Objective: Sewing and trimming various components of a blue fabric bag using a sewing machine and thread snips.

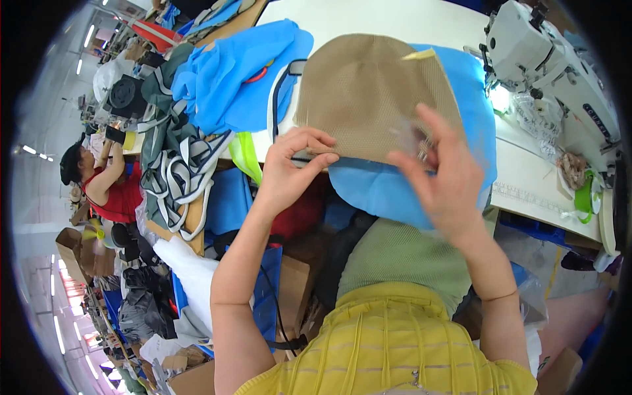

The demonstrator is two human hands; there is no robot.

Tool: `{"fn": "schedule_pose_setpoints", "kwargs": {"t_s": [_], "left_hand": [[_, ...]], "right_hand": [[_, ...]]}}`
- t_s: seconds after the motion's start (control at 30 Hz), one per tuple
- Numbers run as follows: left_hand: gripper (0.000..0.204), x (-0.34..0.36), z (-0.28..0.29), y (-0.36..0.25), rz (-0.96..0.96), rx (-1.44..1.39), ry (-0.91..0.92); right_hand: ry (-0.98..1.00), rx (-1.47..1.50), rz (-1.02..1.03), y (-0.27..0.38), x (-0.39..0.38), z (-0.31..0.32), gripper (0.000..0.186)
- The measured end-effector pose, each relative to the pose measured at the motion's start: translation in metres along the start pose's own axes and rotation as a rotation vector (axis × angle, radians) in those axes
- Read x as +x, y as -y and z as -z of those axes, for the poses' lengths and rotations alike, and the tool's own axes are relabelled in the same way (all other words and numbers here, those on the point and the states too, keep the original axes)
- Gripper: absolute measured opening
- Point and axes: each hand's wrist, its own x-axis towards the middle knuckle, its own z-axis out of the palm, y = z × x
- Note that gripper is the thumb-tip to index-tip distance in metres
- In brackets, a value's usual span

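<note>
On a white counter (355, 13) beside a sewing machine (550, 62), a brown panel (365, 89) lies over blue cloth (378, 191), seemingly laid out already, work at its near edge unfinished, the left hand (294, 158) pinching that edge, the blurred right hand's (454, 181) hold impossible to tell.

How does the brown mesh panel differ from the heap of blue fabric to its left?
The brown mesh panel is spread fairly flat; the blue fabric heap is rumpled in folds.
The panel has a visible mesh texture; the heap looks plain.
The left hand pinches the panel's near edge; no hand touches the heap.
Both lie at least partly on the white table.
</note>
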Motion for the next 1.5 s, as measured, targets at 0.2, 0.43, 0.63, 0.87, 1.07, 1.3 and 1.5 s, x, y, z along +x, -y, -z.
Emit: {"fn": "schedule_pose_setpoints", "kwargs": {"t_s": [0.2,0.43,0.63,0.87,1.07,1.3,1.5], "left_hand": [[0.023,0.018,-0.013,-0.027,0.583,-0.809,-0.154],[0.030,0.019,-0.014,-0.042,0.592,-0.878,-0.241],[0.029,0.016,-0.013,-0.040,0.577,-0.955,-0.219],[0.029,0.016,-0.012,-0.041,0.592,-0.955,-0.215],[0.029,0.014,-0.012,-0.042,0.619,-0.956,-0.180],[0.029,0.016,-0.013,-0.041,0.636,-0.979,-0.190],[0.028,0.016,-0.014,-0.039,0.638,-0.983,-0.179]], "right_hand": [[-0.161,-0.080,0.220,0.011,0.000,-0.030,0.056],[-0.055,-0.123,0.100,0.016,0.004,-0.041,0.052],[-0.046,-0.142,0.143,0.012,0.006,-0.041,0.054],[-0.026,-0.160,0.143,0.010,0.006,-0.037,0.055],[-0.044,-0.163,0.145,0.010,0.006,-0.039,0.057],[-0.035,-0.130,0.193,0.009,0.005,-0.039,0.056],[-0.066,-0.144,0.172,0.008,0.006,-0.040,0.054]]}}
